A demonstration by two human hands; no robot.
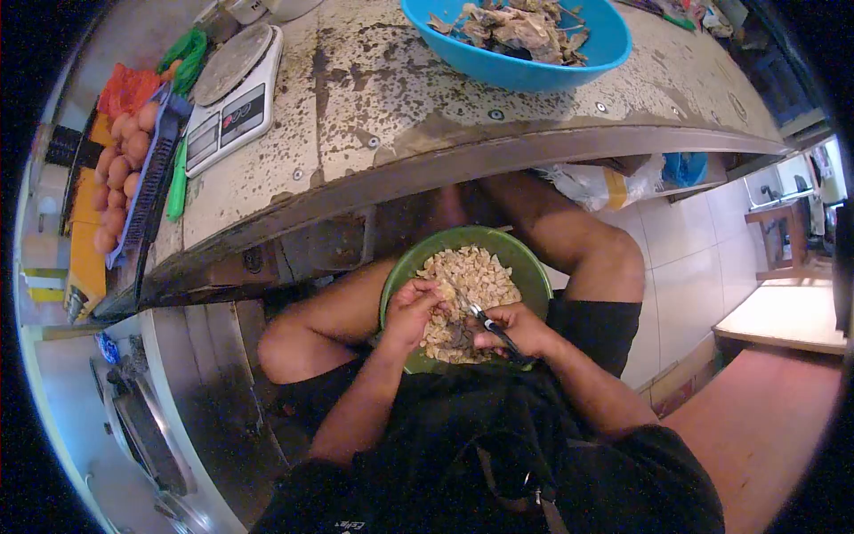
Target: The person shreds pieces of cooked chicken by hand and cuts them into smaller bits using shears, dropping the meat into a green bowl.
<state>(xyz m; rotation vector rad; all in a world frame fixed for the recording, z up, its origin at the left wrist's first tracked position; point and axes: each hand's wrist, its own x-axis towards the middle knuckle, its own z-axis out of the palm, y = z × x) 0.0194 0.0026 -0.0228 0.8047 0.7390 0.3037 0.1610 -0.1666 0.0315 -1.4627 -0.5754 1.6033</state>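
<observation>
A green bowl [544, 294] rests between the person's legs, filled with many small pale pieces [480, 269]. Over its left part, my left hand [411, 311] is closed, its fingertips pinching a small pale piece [447, 291]. On the right side of the bowl, my right hand [520, 331] is wrapped round the black handles of a pair of scissors [498, 329]. The metal blades point up and left, close to my left fingertips. Some darker grey-brown bits lie among the pale pieces below the blades.
On the worn table [356, 98] above are a blue bowl [534, 80] of dry brown scraps, a white scale [233, 120], a green-handled tool [177, 182] and a tray of eggs [142, 191]. The table's edge [374, 182] runs just beyond the knees.
</observation>
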